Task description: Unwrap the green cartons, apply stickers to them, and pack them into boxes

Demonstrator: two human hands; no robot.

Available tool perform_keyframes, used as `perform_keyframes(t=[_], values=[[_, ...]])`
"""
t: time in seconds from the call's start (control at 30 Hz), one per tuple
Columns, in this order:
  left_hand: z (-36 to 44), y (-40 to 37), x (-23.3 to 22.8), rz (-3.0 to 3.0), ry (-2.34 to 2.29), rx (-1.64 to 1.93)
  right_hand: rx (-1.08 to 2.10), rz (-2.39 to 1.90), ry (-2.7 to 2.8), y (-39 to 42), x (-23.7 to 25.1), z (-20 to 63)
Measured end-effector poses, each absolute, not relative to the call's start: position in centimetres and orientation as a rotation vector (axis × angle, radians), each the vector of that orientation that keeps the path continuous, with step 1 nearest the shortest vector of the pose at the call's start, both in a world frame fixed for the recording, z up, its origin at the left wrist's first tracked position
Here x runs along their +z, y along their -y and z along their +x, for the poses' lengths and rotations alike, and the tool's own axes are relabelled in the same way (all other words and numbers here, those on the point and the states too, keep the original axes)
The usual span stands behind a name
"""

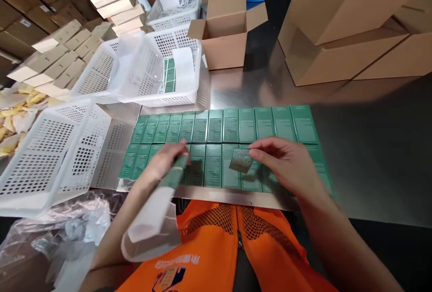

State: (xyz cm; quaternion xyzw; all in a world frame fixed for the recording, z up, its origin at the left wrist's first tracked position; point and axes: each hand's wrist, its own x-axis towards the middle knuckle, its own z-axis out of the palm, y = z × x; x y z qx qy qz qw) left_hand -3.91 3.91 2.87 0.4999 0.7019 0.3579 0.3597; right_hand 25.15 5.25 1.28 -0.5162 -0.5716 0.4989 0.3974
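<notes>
- The left hand (165, 159) is gripping one green box (175, 172) above the near row of green boxes (212, 166), with white sleeves (151, 224) tucked beneath its wrist.
- The right hand (286, 163) is pinching a small green flap (240, 160) just beside it, over the table (371, 148).

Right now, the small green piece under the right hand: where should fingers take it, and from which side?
Take the small green piece by its upper right edge, from the right, as the right hand does. It lies tilted on the flat row of green boxes, so its corners stand free.
</notes>
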Motion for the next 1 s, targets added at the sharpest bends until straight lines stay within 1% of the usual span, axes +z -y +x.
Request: perform_keyframes(t=[0.07, 0.13, 0.3, 0.5, 0.73, 1.0], values=[[-2.1, -3.1, 2.3, 1.255, -1.620, 0.630, 1.373, -1.313, 1.412, -5.8, 0.2, 24.9], [-0.6, -2.3, 1.6, 1.228, -1.462, 0.434, 1.445, -1.296, 1.365, -5.9, -0.7, 24.5], [1.3, -1.2, 0.1, 1.369, -1.383, 0.230, 1.452, -1.291, 1.353, -5.3, -1.8, 23.7], [2.5, -0.3, -0.8, 1.432, -1.420, 0.161, 1.247, -1.397, 1.524, -4.9, -3.2, 22.9], [3.2, -0.3, -0.8, 1.547, -1.538, 0.056, 1.131, -1.527, 1.613, -4.0, -4.2, 22.3], [3.6, -0.7, -1.0, 1.569, -1.578, 0.010, 0.950, -1.498, 1.730, -3.5, -5.2, 21.9]])
